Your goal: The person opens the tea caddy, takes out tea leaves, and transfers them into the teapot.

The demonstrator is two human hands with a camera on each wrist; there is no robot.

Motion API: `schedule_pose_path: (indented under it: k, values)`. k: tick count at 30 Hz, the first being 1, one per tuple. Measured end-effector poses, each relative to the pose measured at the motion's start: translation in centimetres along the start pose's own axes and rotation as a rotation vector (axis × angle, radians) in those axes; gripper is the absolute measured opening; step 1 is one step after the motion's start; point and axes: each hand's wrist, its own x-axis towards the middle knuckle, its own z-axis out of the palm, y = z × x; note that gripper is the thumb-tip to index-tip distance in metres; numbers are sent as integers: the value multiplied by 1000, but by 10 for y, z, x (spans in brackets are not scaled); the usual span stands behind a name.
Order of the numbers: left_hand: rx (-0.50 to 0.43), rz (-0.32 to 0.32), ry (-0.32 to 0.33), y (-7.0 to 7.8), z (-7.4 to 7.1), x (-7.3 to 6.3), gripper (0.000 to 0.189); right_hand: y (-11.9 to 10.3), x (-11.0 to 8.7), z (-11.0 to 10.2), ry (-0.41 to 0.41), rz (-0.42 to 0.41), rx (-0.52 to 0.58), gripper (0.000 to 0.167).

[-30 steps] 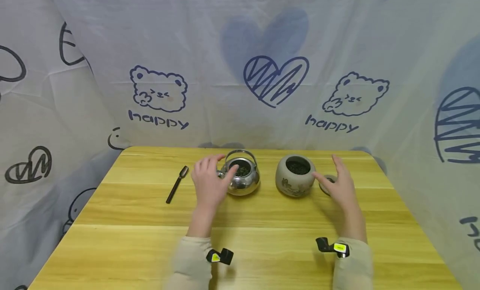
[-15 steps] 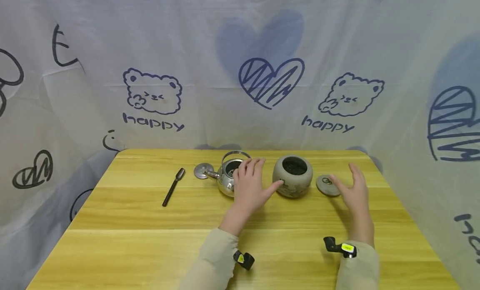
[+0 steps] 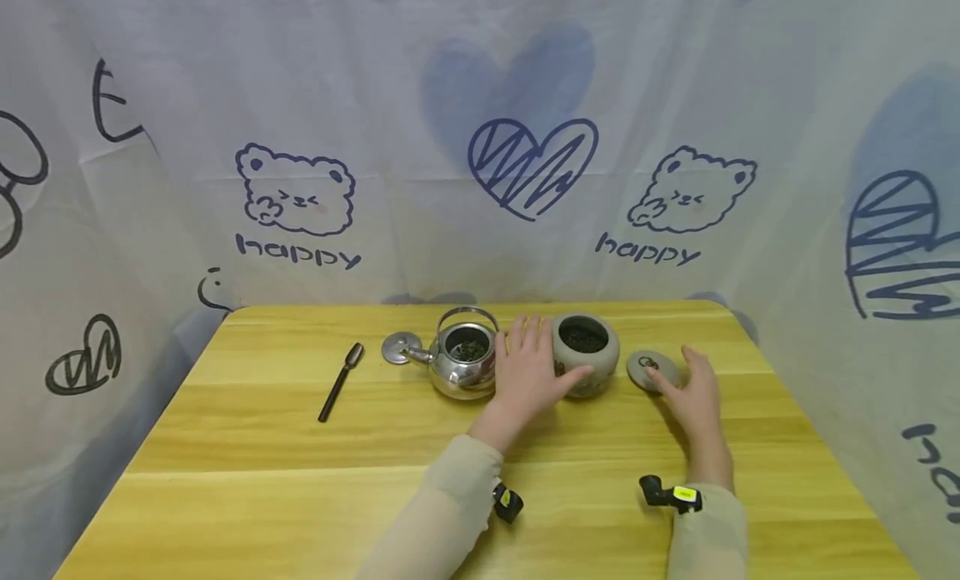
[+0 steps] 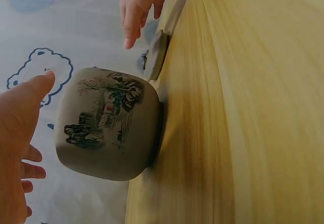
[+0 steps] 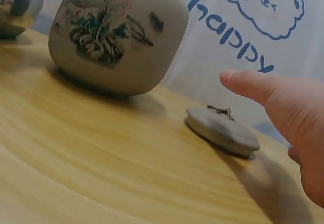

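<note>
A round grey ceramic tea jar [image 3: 606,365] with dark tea leaves inside stands uncovered on the table, a painted landscape on its side. My left hand [image 3: 527,373] is at the jar's left side with fingers and thumb spread; the left wrist view shows a gap between thumb and jar [image 4: 109,127]. Right of the jar lies its flat grey lid [image 3: 649,367], with a small metal ring on top [image 5: 221,112]. Over the lid's right side hovers my right hand [image 3: 696,397], thumb stretched out above it and apart from it in the right wrist view.
Left of the jar stands a shiny steel teapot [image 3: 459,378] with tea leaves inside and its handle raised. Its metal lid [image 3: 400,345] lies by the spout. Farther left is a dark-handled tea scoop [image 3: 342,383]. A printed cloth [image 3: 420,105] hangs behind the wooden table [image 3: 285,497].
My left hand has moved right, from the teapot across to the jar's left side. My right hand has shifted slightly and lowered toward the lid. The head view has turned a little.
</note>
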Motion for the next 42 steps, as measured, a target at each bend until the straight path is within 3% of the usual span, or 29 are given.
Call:
schedule_pose_path:
  k: [12, 23, 29, 32, 34, 39, 42]
  values:
    - [7, -17, -58, 4, 13, 7, 106, 8, 3, 9, -6, -22, -134, 94]
    - [-9, -29, 3, 1, 26, 6, 104, 10, 5, 17, -50, -25, -186, 98]
    - [-41, -16, 27, 1, 28, 6, 105, 6, 5, 14, -45, -15, -158, 97]
    - [-50, 5, 88, -4, 24, 0, 101, 3, 5, 14, -17, -35, -120, 90]
    - [-61, 40, 173, -9, 19, -5, 94, 0, 4, 15, 19, -58, -78, 84]
    - [-107, 170, 428, -24, 3, -15, 64, -13, 3, 13, 202, -144, 67, 62]
    - [-156, 229, 511, -37, -2, -20, 49, -27, 1, 12, 300, -212, 109, 51]
